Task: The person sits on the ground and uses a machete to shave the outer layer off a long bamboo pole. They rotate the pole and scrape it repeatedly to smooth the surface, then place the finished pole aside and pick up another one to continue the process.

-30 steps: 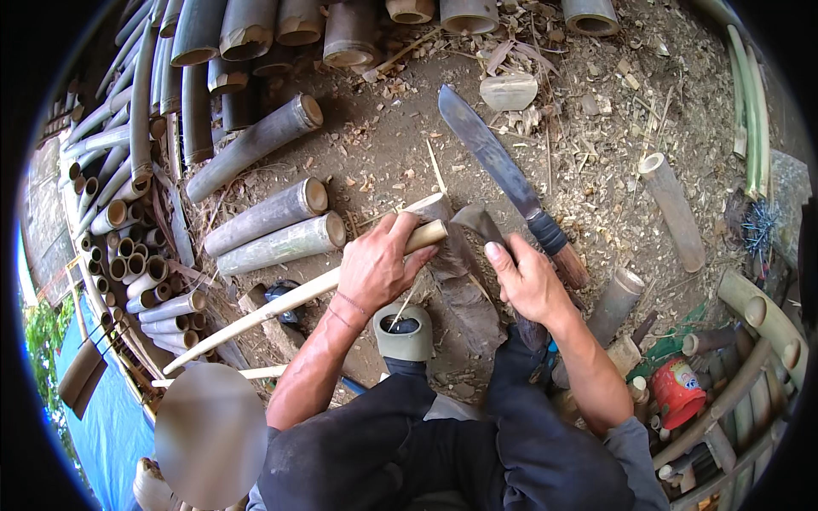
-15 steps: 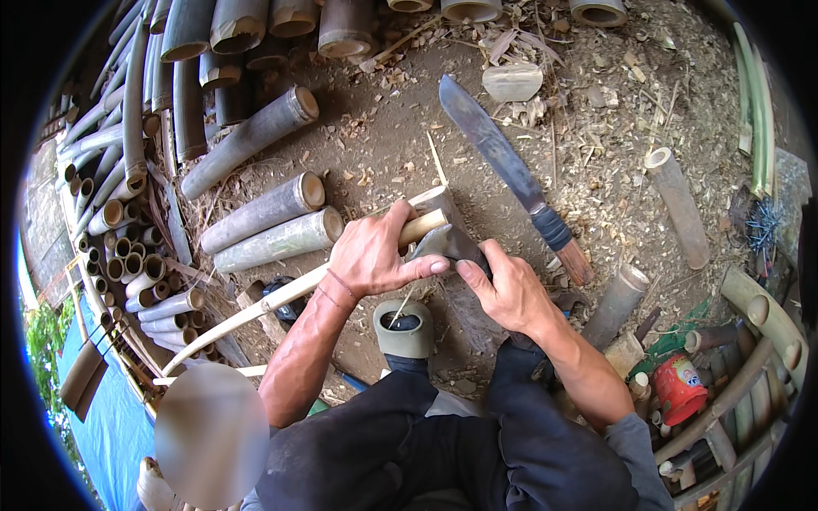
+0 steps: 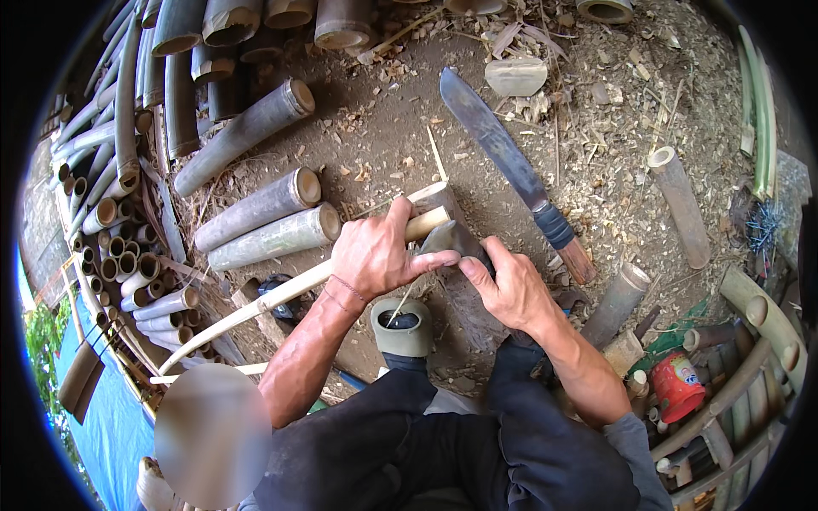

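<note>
My left hand (image 3: 375, 255) is closed around a long pale bamboo pole (image 3: 290, 292) near its cut end. The pole slopes down to the lower left, passing under my left forearm. My right hand (image 3: 509, 289) grips a short dark blade (image 3: 438, 238), whose handle is hidden in the fingers. The blade lies against the pole's end, and my left thumb presses along it, its tip close to my right thumb. Beneath both hands lies a wooden block (image 3: 464, 294), between my feet. A thin split strip (image 3: 436, 153) sticks out beyond the block.
A large machete (image 3: 498, 140) lies on the chip-strewn ground ahead. Bamboo sections (image 3: 260, 209) lie at the left, beside stacked tubes (image 3: 141, 272). Another bamboo piece (image 3: 682, 209) and a red container (image 3: 677, 387) are at the right. A blue tarp (image 3: 102, 434) shows lower left.
The blade has turned slightly and shifted right along the pole's end. My left thumb has moved right, closer to my right thumb. Both hands keep their grip.
</note>
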